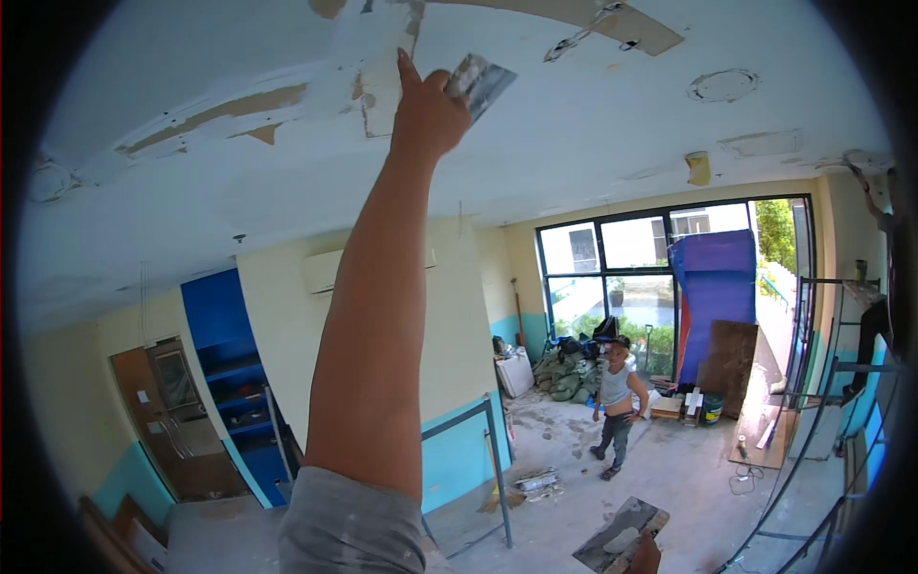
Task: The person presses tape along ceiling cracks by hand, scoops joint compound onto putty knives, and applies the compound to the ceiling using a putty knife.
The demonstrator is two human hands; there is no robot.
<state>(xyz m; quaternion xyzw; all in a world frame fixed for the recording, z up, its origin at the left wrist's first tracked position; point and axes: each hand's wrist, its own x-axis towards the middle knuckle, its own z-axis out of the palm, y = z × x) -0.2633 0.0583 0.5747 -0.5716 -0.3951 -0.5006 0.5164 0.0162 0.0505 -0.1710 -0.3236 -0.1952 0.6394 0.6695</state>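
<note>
My left hand (427, 110) is raised toward the white ceiling (287, 43), closed on a metal putty knife (483, 81), with one finger stretched up beside a patched, chipped strip (378, 91). I cannot tell whether that fingertip touches the ceiling. Low at the right, my right hand (646, 553) grips a wide steel blade (598, 550) with pale compound on it, partly cut off by the frame edge. Torn brown patches and rough cut outlines mark the ceiling around the raised hand.
A person (617, 392) stands below, hand on hip. Another (889, 215) reaches to the ceiling at right, by metal scaffolding (832, 364). A metal frame (492, 450) stands near centre. Sacks (569, 373), leaning boards (727, 354), a bucket (712, 407) and floor debris (535, 483) lie farther back.
</note>
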